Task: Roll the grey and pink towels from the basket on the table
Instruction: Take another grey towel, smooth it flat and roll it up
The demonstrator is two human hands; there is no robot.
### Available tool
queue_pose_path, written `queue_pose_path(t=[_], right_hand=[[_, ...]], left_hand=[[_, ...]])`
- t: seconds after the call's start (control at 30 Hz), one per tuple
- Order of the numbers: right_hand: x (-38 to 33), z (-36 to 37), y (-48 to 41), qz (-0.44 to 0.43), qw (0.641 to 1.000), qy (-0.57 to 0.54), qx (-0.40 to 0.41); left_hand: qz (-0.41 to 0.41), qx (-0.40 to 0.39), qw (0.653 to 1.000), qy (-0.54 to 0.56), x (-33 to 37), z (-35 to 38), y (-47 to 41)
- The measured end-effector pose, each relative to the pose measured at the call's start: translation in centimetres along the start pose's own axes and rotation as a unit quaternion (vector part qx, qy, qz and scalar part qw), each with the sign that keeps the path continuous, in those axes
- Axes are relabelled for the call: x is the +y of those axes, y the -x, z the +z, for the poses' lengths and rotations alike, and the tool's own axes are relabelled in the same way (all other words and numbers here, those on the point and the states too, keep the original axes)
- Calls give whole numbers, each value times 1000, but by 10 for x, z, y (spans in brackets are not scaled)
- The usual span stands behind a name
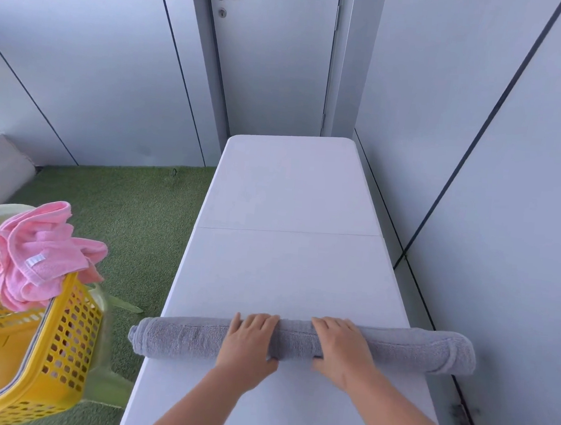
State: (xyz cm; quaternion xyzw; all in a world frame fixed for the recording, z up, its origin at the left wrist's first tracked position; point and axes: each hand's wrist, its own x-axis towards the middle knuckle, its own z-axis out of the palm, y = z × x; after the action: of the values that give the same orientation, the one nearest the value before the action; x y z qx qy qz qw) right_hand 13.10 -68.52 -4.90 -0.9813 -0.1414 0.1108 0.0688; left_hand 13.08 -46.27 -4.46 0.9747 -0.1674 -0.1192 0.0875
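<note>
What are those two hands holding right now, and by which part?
The rolled grey towel, lying across the table. Its middle is gripped by the left hand and the right hand, side by side; both ends stick out free.

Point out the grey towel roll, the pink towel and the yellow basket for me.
grey towel roll (190, 340): head view, its bare left stretch.
pink towel (48, 242): head view, middle of the bunched cloth.
yellow basket (67, 340): head view, its perforated side wall.

Past the roll (190, 338) the table (291, 186) lies open to the door (276, 62) — wall (506, 195) close on my right, basket (64, 336) left.
</note>
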Motion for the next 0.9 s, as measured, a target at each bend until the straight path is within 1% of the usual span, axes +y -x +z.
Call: queue_pose_path(t=[0.1, 0.17, 0.2, 0.3, 0.37, 0.5, 0.6, 0.67, 0.73, 0.83, 0.9], right_hand=[[-25, 13, -17, -11, 1000, 3, 1], [-27, 18, -18, -20, 999, 21, 19], [-23, 18, -17, -32, 999, 23, 12], [15, 5, -7, -53, 997, 48, -9], [55, -6, 7, -27, 998, 53, -36], [129, -34, 48, 41, 995, 62, -61], [151, -51, 64, 93, 992, 9, -86], [150, -57, 57, 111, 987, -47, -107], [150, -61, 43, 132, 981, -83, -114], [152, -74, 18, 166, 974, -131, -80], [148, -84, 4, 182, 969, -157, -52]], left_hand=[[12, -22, 1000, -19, 30, 10, -14], [23, -18, 999, -41, 30, 18, -17], [36, -16, 998, -51, 23, 20, -17], [57, -1, 996, -70, -21, 19, -11], [32, -4, 996, -84, -63, 8, -1], [-36, -54, 991, -118, -146, -21, 31], [-56, -84, 991, -87, -168, -37, 39], [-65, -107, 991, -50, -165, -47, 32], [-89, -113, 990, 0, -160, -58, 21], [-117, -86, 988, 51, -160, -77, 1], [-133, -51, 987, 75, -159, -88, -11]])
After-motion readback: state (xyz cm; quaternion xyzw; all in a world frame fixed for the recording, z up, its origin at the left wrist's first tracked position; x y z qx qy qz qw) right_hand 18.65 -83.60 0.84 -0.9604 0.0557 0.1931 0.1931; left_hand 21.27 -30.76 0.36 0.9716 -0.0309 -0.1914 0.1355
